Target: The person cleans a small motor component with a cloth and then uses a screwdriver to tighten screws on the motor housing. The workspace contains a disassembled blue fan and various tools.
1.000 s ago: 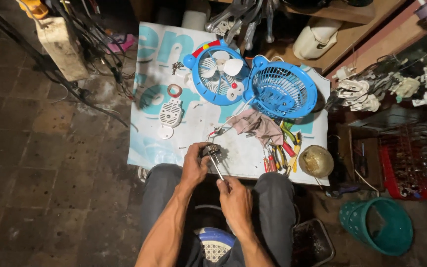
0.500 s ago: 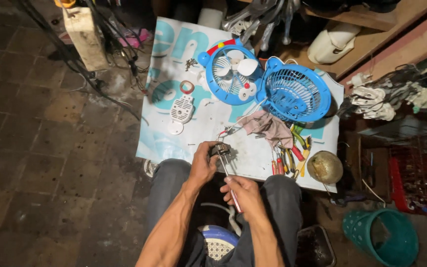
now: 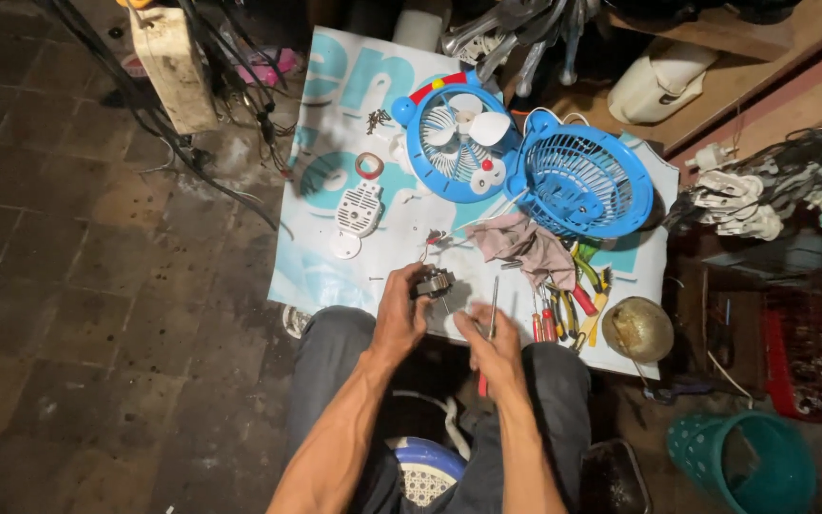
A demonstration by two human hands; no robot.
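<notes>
My left hand (image 3: 400,316) grips a small dark fan motor (image 3: 433,283) with thin wires running from it, just above my knees. My right hand (image 3: 493,350) holds a screwdriver (image 3: 489,324) with a red handle, its metal shaft pointing up and away, beside the motor but apart from it. Both hands hover over the near edge of a white and blue printed sheet (image 3: 335,257) spread on the floor. Farther out on the sheet lie a blue fan body with white blades (image 3: 457,133) and its blue front grille (image 3: 582,181).
A white slotted cover (image 3: 358,209), a tape ring (image 3: 368,166), a crumpled rag (image 3: 525,246), several pliers and screwdrivers (image 3: 568,305) and a brass-coloured bowl (image 3: 637,328) lie on the sheet. A teal basket (image 3: 742,463) stands at lower right. Cables and a white box (image 3: 175,67) crowd the upper left.
The screwdriver has come away from the motor and now points upward beside it. My head has shifted, so the whole scene sits more to the right.
</notes>
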